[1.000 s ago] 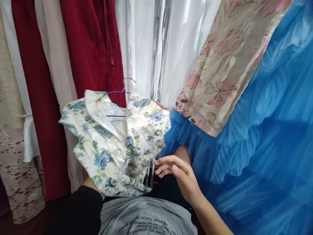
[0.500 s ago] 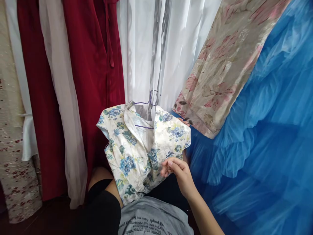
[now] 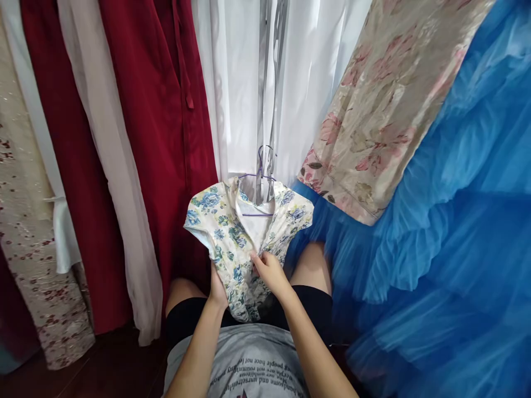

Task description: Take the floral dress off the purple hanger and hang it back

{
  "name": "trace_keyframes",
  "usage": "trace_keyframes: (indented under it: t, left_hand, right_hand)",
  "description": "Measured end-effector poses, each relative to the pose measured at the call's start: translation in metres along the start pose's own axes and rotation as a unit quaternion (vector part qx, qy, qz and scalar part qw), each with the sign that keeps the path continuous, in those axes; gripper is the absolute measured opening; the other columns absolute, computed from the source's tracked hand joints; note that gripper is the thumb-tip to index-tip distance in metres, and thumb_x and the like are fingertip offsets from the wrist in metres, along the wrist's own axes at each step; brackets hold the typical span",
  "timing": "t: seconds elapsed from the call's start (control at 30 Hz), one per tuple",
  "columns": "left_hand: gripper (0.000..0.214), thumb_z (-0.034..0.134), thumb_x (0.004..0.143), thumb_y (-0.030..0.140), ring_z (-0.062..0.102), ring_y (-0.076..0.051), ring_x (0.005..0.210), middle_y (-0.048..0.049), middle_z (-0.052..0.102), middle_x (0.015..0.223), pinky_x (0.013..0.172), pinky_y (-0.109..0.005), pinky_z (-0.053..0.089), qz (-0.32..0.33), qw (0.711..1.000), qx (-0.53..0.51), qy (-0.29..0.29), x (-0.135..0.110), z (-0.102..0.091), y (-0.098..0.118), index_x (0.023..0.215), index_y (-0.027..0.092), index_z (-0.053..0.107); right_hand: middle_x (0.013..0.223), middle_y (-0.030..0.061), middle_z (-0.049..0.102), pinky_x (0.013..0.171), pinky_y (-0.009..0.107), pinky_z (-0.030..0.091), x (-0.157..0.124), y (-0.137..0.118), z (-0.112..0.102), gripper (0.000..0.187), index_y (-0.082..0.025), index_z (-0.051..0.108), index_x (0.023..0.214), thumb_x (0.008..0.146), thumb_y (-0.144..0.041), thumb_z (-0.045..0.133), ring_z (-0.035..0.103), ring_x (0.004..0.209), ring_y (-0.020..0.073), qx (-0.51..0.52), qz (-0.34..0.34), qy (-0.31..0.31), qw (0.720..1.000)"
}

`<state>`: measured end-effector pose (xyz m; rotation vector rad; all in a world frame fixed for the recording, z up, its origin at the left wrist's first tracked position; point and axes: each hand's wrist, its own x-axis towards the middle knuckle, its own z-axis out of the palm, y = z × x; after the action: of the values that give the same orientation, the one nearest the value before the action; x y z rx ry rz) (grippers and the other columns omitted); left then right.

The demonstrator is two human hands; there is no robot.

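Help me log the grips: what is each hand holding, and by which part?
Both hold the floral dress: the left hand grips its lower left side, the right hand pinches its front below the neckline.

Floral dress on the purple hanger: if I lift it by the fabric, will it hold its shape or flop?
Probably floppy: the floral dress crumples where the left hand and right hand grip it. Likely light: small, thin cloth. The purple hanger only rests in the open neck, so it may slip out.
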<state>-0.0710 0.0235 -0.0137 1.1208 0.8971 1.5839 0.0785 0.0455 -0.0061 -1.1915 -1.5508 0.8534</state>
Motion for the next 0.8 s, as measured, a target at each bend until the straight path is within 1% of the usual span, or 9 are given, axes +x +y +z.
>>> trace_keyframes:
  t: [0.1, 0.2, 0.3, 0.4, 0.43, 0.5, 0.6, 0.7, 0.8]
  left_hand:
    - [0.064, 0.061, 0.081, 0.073, 0.066, -0.033, 0.115, -0.0118, 0.073, 0.113, 0.098, -0.047, 0.054, -0.038, 0.997, -0.066, 0.006, -0.003, -0.005, -0.009, 0.12, 0.023, 0.069]
    - [0.057, 0.082, 0.07, 0.045, 0.069, -0.032, 0.108, -0.0119, 0.073, 0.113, 0.095, -0.046, 0.055, -0.041, 0.996, -0.058, 0.056, 0.003, -0.009, -0.022, 0.117, 0.018, 0.065]
    - [0.043, 0.074, 0.076, 0.036, 0.067, -0.029, 0.112, -0.0127, 0.069, 0.119, 0.097, -0.044, 0.053, 0.053, 0.977, 0.034, 0.206, 0.008, -0.016, -0.034, 0.113, 0.018, 0.06]
    - [0.045, 0.069, 0.081, 0.032, 0.057, -0.028, 0.124, -0.0136, 0.058, 0.132, 0.104, -0.044, 0.047, 0.185, 0.913, 0.189, 0.31, 0.002, -0.018, -0.035, 0.122, 0.021, 0.053]
    - [0.042, 0.067, 0.083, 0.031, 0.056, -0.028, 0.123, -0.0126, 0.057, 0.131, 0.104, -0.043, 0.047, 0.219, 0.901, 0.232, 0.293, -0.003, -0.015, -0.032, 0.122, 0.023, 0.053]
    - [0.031, 0.065, 0.086, 0.028, 0.06, -0.026, 0.115, -0.0092, 0.062, 0.12, 0.101, -0.04, 0.048, 0.252, 0.908, 0.29, 0.167, -0.014, -0.001, -0.026, 0.116, 0.025, 0.056]
    - [0.024, 0.061, 0.085, 0.021, 0.066, -0.024, 0.103, -0.0054, 0.069, 0.106, 0.092, -0.036, 0.051, 0.228, 0.922, 0.314, -0.016, -0.027, 0.028, -0.023, 0.108, 0.027, 0.061]
    - [0.017, 0.057, 0.087, 0.018, 0.068, -0.023, 0.091, -0.0037, 0.071, 0.095, 0.082, -0.034, 0.052, 0.199, 0.93, 0.308, -0.025, -0.032, 0.045, -0.027, 0.101, 0.027, 0.06]
    - [0.009, 0.054, 0.088, 0.017, 0.067, -0.022, 0.081, -0.0038, 0.068, 0.086, 0.075, -0.033, 0.052, 0.193, 0.927, 0.317, -0.056, -0.026, 0.044, -0.028, 0.088, 0.025, 0.059]
  right_hand:
    - [0.054, 0.0022, 0.061, 0.054, 0.027, 0.039, -0.001, 0.005, 0.002, 0.045, -0.02, 0.053, 0.061, 0.091, -0.053, 0.058, 0.053, 0.051, 0.0153, 0.05, -0.016, 0.008, 0.999]
    - [0.053, 0.0019, 0.06, 0.052, 0.027, 0.037, -0.012, 0.007, -0.012, 0.043, -0.02, 0.055, 0.059, 0.087, -0.051, 0.063, 0.048, 0.048, 0.0138, 0.123, -0.006, 0.023, 0.992]
    - [0.051, 0.0008, 0.059, 0.048, 0.026, 0.032, -0.025, 0.004, -0.031, 0.041, -0.02, 0.055, 0.057, 0.083, -0.049, 0.068, 0.042, 0.044, 0.012, 0.161, 0.017, 0.061, 0.985]
    - [0.044, -0.001, 0.054, 0.045, 0.026, 0.028, -0.031, -0.003, -0.041, 0.039, -0.019, 0.059, 0.057, 0.079, -0.049, 0.071, 0.039, 0.04, 0.0114, 0.161, 0.042, 0.069, 0.984]
    - [0.044, -0.0008, 0.054, 0.044, 0.026, 0.028, -0.033, -0.006, -0.041, 0.037, -0.018, 0.062, 0.058, 0.079, -0.048, 0.071, 0.039, 0.04, 0.0115, 0.153, 0.041, 0.061, 0.985]
    - [0.046, 0.0007, 0.058, 0.044, 0.026, 0.031, -0.036, -0.01, -0.037, 0.034, -0.017, 0.066, 0.061, 0.08, -0.045, 0.07, 0.042, 0.041, 0.0119, 0.139, 0.028, 0.037, 0.989]
    - [0.051, 0.0025, 0.063, 0.047, 0.026, 0.036, -0.042, -0.013, -0.029, 0.029, -0.016, 0.068, 0.065, 0.081, -0.04, 0.069, 0.048, 0.043, 0.013, 0.145, 0.015, 0.003, 0.989]
    - [0.049, 0.0023, 0.062, 0.044, 0.024, 0.033, -0.037, -0.017, -0.027, 0.028, -0.016, 0.065, 0.062, 0.079, -0.038, 0.069, 0.046, 0.04, 0.0115, 0.157, 0.024, -0.017, 0.987]
    - [0.046, 0.0006, 0.057, 0.04, 0.024, 0.027, -0.005, -0.038, -0.036, 0.033, -0.017, 0.06, 0.054, 0.077, -0.038, 0.07, 0.04, 0.037, 0.0087, 0.186, 0.022, -0.018, 0.982]
